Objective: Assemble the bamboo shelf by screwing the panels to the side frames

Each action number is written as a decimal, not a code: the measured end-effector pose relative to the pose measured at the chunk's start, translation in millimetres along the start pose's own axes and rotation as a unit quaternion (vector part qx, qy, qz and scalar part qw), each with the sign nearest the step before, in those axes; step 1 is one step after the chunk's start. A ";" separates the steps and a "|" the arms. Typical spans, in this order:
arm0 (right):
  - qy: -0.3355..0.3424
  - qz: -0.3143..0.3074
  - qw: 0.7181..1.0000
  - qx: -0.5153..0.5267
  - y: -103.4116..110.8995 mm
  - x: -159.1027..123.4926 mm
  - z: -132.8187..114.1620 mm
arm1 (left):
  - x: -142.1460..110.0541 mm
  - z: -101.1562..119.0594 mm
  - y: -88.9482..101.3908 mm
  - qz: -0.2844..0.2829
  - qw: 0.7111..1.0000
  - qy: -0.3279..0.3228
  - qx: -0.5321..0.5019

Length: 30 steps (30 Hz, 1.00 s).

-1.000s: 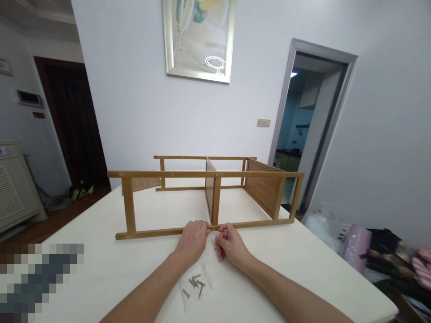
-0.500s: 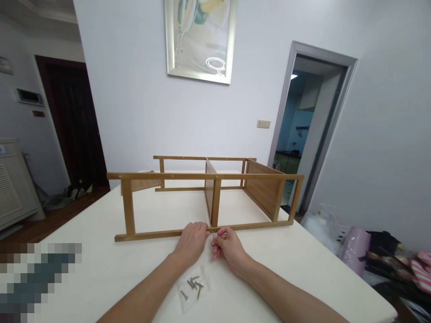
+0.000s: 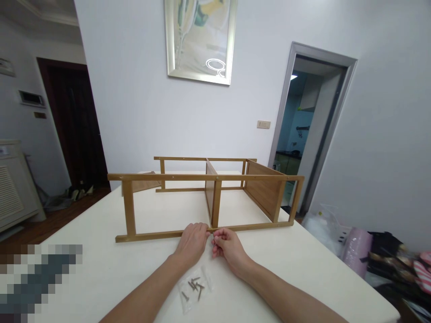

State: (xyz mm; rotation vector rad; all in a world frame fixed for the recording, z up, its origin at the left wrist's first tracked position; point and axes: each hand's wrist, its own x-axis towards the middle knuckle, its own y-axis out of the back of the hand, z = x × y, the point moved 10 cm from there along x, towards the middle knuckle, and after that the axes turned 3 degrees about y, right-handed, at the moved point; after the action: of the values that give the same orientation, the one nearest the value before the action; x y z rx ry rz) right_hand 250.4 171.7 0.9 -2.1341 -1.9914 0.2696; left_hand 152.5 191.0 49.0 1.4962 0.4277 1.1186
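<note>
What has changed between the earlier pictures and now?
The right hand has edged left toward the left hand, and the thin metal rod in its fingers is now mostly hidden. Nothing was visibly let go. The left hand stays at the lower rail; the frame and screws lie as before.

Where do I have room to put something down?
Right of the right forearm, in front of the wooden frame, the white table is bare. So is a patch between the left forearm and the frame's left end. The middle's crowded: left hand and right hand at the frame, screw bag between forearms.
</note>
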 end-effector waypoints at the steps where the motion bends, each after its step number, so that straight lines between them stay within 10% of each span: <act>1: -0.002 -0.002 1.000 0.002 -0.2 -0.3 -0.4 | 0.1 -0.3 0.2 0.001 1.000 0.001 -0.001; 11: -0.006 -0.045 0.999 0.031 -9.7 -10.3 -12.0 | -0.6 -0.3 2.8 0.010 1.000 0.007 -0.003; 20: 0.066 -0.010 0.984 -0.166 0.9 -0.6 -12.4 | 0.1 -3.5 -1.2 -0.008 1.000 0.012 -0.011; 30: 0.247 -0.061 0.847 -0.467 -18.0 -23.7 -50.8 | 0.1 -2.2 0.7 -0.010 1.000 0.015 -0.018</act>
State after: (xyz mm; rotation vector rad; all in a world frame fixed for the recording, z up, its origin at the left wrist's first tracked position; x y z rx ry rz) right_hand 245.4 147.8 54.5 -2.1285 -2.0921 -1.3970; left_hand 150.6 192.1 49.4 1.4430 0.4409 1.1275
